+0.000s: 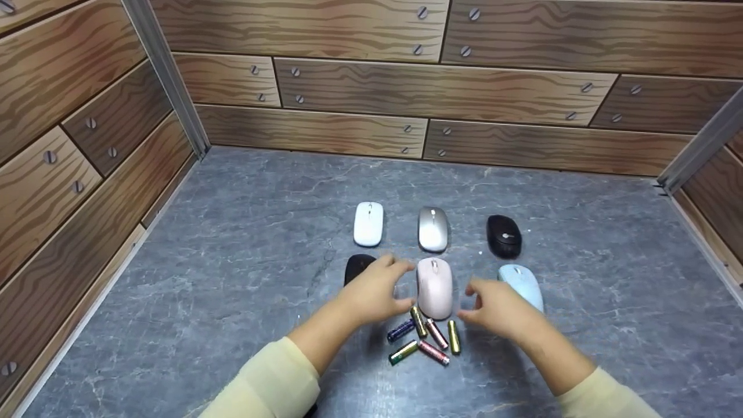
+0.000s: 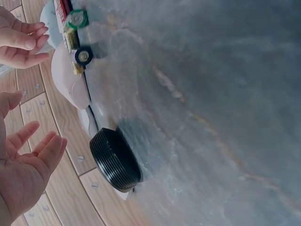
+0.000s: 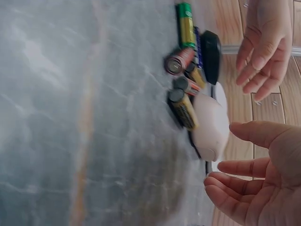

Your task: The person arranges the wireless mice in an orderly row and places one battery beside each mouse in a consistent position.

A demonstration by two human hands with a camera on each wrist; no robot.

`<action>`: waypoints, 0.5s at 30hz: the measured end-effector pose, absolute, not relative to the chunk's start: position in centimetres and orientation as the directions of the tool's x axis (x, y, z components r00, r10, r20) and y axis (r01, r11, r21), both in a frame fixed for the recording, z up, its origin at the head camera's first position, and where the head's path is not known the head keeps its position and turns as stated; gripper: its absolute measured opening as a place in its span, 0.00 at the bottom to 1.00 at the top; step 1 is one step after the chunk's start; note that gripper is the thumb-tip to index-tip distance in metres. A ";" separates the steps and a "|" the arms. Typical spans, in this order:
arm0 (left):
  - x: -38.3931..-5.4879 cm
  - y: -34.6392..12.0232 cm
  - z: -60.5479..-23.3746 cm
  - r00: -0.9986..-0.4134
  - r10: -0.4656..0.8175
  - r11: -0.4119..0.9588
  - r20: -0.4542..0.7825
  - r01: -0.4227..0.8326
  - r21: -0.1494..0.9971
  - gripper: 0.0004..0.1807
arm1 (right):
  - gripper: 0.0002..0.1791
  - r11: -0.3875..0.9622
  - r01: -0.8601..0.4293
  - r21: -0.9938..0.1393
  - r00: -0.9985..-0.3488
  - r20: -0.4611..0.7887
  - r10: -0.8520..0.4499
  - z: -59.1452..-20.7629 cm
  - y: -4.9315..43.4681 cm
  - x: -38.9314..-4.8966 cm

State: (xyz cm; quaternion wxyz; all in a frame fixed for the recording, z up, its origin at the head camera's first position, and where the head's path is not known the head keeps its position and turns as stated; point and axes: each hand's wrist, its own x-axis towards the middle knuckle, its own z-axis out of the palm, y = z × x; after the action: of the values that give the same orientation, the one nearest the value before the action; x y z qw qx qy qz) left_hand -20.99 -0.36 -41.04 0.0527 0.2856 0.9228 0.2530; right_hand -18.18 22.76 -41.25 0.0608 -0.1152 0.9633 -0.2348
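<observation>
We see the left hand (image 1: 374, 290) and the right hand (image 1: 502, 307) up in the air, one on each side of the pink mouse (image 1: 435, 290). On both hands, the thumb is apart from the fingers, and the fingers bend softly, pinching nothing. The left hand hides part of a black mouse (image 1: 357, 268), and the right hand is by the blue mouse (image 1: 524, 284). Six batteries (image 1: 436, 334) lie in a bunch just in front of the pink mouse. Behind it, we see the white mouse (image 1: 368, 224), the gray mouse (image 1: 433, 230) and another black mouse (image 1: 504, 237).
</observation>
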 end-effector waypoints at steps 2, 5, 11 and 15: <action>-20.7 -0.4 -41.2 -0.827 0.559 0.708 0.051 0.509 0.490 0.31 | 0.16 0.867 -0.200 -0.456 -0.965 -0.060 -0.254 -41.7 22.5 -17.9; -20.2 -0.5 -41.5 -0.819 0.571 0.698 0.061 0.523 0.489 0.31 | 0.16 0.872 -0.213 -0.440 -0.964 -0.051 -0.262 -42.2 22.1 -17.6; -19.4 -0.5 -41.6 -0.800 0.598 0.686 0.054 0.545 0.482 0.30 | 0.16 0.868 -0.223 -0.444 -0.955 -0.081 -0.286 -43.0 21.6 -17.1; -19.1 -0.6 -41.8 -0.796 0.603 0.684 0.049 0.547 0.483 0.30 | 0.15 0.858 -0.230 -0.459 -0.948 -0.093 -0.304 -43.4 21.4 -16.9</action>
State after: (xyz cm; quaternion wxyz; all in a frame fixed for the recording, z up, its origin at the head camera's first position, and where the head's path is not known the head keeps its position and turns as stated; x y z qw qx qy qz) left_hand -19.08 -0.59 -41.75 0.0571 0.3139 0.9158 0.2439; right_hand -16.90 21.43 -43.38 0.0815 -0.1391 0.9604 -0.2272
